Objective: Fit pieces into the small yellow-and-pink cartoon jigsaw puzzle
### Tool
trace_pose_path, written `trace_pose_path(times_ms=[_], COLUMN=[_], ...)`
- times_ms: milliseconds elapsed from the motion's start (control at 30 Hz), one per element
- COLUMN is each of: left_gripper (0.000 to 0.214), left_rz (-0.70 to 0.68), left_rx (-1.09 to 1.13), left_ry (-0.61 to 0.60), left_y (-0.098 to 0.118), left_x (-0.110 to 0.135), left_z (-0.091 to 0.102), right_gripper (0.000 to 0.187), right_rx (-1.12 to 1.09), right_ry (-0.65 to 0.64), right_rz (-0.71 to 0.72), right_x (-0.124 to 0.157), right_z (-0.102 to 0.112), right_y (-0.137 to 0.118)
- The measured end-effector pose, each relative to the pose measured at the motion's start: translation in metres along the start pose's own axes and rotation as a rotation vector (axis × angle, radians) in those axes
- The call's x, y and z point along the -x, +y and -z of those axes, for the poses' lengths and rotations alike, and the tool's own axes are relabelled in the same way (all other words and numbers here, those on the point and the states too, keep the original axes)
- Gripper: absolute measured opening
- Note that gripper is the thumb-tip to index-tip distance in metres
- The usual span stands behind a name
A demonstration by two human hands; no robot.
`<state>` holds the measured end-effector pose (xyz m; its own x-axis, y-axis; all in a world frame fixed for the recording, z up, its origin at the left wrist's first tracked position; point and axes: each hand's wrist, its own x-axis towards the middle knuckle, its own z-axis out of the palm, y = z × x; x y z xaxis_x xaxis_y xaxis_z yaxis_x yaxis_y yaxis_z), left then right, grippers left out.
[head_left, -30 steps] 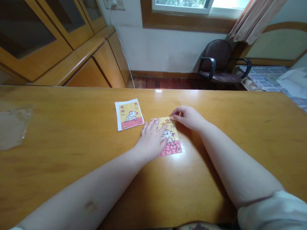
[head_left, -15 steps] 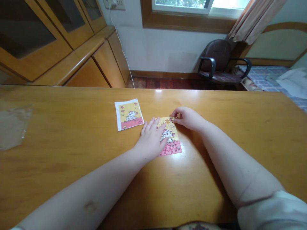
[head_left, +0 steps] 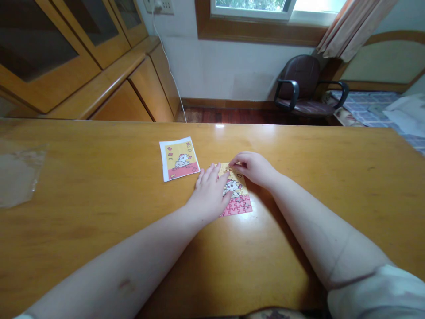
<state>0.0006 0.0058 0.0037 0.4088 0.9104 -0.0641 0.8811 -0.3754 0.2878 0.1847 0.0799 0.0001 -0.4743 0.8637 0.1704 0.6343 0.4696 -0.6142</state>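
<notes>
Yellow-pink puzzle point(head_left: 239, 200): left hand point(head_left: 210, 193) flat on it, right hand point(head_left: 252, 168) pinching top edge.

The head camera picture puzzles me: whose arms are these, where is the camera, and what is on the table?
No machine here: the camera sits on a person's head and looks forward and down, so the two bare arms are that person's own. The left hand lies flat on a small jigsaw puzzle on the wooden table. The right hand has its fingertips pinched together at the puzzle's far edge; whether they hold a piece is hidden. Beside the puzzle, to its left, lies a picture card showing the same drawing. A clear plastic sheet lies at the table's far left. Behind the table are a chair and wooden cabinets.
</notes>
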Motion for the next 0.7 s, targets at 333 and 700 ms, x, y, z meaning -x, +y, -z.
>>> trace_pose_path(times_ms=[333, 700], left_gripper=[0.053, 0.053], left_rz=[0.0, 0.006], left_rx=[0.008, 0.003], left_ry=[0.004, -0.005], left_y=[0.001, 0.0], left_x=[0.0, 0.0], left_z=[0.0, -0.001], right_gripper=[0.02, 0.014], right_rx=[0.042, 0.036], right_ry=[0.012, -0.044], right_rz=[0.005, -0.039], right_x=[0.0, 0.002], right_z=[-0.006, 0.003], right_y=[-0.001, 0.008])
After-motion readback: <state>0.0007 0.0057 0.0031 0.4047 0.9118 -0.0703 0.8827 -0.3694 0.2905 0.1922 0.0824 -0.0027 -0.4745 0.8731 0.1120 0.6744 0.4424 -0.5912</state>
